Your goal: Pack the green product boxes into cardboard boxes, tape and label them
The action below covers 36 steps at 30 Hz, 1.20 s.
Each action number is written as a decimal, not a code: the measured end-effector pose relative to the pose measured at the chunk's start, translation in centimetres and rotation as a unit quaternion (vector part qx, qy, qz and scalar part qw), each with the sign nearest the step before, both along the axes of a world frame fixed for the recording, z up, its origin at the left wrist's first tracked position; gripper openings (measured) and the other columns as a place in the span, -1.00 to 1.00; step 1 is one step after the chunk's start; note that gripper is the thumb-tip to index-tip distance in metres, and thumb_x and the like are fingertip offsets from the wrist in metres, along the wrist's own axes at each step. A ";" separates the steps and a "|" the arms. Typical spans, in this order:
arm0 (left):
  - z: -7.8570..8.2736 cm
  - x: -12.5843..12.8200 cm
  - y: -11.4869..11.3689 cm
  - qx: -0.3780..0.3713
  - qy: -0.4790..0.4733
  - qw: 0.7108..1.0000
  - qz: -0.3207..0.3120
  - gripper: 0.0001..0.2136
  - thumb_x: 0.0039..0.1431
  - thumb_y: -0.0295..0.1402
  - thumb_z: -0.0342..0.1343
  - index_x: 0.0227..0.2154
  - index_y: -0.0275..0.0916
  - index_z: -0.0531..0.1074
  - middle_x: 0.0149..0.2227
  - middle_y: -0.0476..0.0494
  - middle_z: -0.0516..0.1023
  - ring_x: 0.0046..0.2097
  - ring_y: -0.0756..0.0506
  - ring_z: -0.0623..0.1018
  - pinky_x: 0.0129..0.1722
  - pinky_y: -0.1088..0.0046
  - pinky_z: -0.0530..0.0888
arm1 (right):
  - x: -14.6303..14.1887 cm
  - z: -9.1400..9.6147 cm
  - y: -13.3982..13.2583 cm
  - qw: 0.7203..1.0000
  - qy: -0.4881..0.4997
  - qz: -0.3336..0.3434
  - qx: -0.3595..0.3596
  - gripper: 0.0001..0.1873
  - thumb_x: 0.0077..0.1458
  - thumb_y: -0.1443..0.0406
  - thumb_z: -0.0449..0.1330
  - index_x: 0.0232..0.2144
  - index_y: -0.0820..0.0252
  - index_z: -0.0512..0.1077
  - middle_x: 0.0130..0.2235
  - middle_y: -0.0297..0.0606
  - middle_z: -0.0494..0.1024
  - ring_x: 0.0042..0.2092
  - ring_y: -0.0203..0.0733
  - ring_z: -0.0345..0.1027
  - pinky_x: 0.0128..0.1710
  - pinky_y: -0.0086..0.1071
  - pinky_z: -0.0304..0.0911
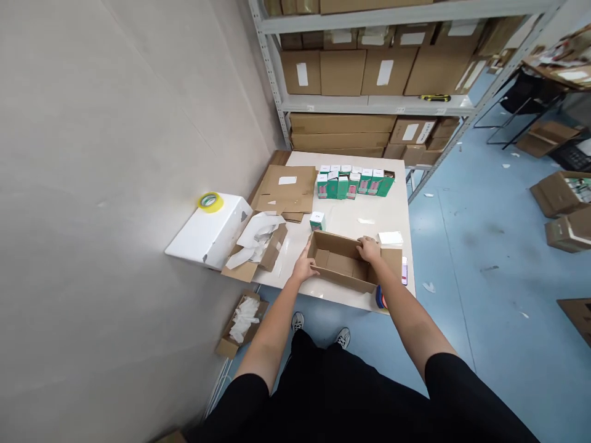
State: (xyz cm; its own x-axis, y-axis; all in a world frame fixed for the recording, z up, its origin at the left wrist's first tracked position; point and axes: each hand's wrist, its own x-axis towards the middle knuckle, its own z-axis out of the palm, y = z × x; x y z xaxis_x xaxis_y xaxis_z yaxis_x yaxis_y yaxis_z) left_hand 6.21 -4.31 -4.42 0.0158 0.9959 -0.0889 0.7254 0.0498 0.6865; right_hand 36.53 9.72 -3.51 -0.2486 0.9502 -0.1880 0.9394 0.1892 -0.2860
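Observation:
An open, empty brown cardboard box (340,266) lies on the white table (355,215) near its front edge. My left hand (305,268) grips the box's left wall, fingers curled over the rim. My right hand (369,248) rests on the far right rim, fingers bent over the edge. A single small green-and-white carton (317,220) stands just behind the box. A row of several like cartons (354,182) stands at the back of the table.
Flattened cardboard (286,189) lies at the table's back left. An open box of white packing (258,241) and a white box with a yellow tape roll (210,202) sit left. A white slip (390,237) lies right. Shelves of brown boxes (364,74) stand behind.

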 end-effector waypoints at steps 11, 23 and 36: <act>1.0 -6.5 -1.3 0.005 -0.136 0.991 -0.011 -0.16 0.02 -0.21 0.45 0.39 -0.13 0.31 0.48 -0.31 0.16 0.46 -0.34 0.24 0.36 0.13 0.35 | -13.8 4.2 -1.6 0.934 0.353 0.037 0.046 -0.38 0.25 0.16 0.14 0.33 0.03 0.33 0.37 -0.16 0.35 0.40 0.02 0.21 0.36 -0.02 0.23; 2.4 -24.8 -2.5 0.071 0.033 0.950 0.303 -0.43 0.13 -0.55 0.23 0.25 -0.23 0.44 0.27 -0.30 0.45 0.18 -0.26 0.54 0.20 0.23 0.48 | -33.0 4.0 -2.4 0.932 0.356 0.063 -0.012 -0.43 0.18 0.20 0.19 0.24 0.07 0.42 0.26 -0.06 0.46 0.15 0.05 0.44 0.09 -0.05 0.46; 3.3 -33.6 -3.7 0.172 -0.197 0.906 0.333 -0.75 0.35 -0.36 0.10 -0.10 -0.16 0.68 -0.03 -0.19 0.70 0.04 -0.18 0.65 0.14 0.22 0.57 | -45.7 3.2 -3.0 0.946 0.302 0.114 -0.033 -0.57 0.21 0.22 0.16 0.08 0.09 0.58 0.22 -0.06 0.52 0.28 -0.03 0.34 0.32 -0.09 0.23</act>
State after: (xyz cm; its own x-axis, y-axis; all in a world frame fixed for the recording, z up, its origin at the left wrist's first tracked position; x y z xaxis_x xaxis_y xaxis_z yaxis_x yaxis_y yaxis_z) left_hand -27.40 -8.00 -1.12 -0.6353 0.7643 0.1105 0.3089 0.1204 0.9434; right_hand -9.17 6.77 -0.32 -0.5269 0.8499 -0.0024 0.5370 0.3307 -0.7760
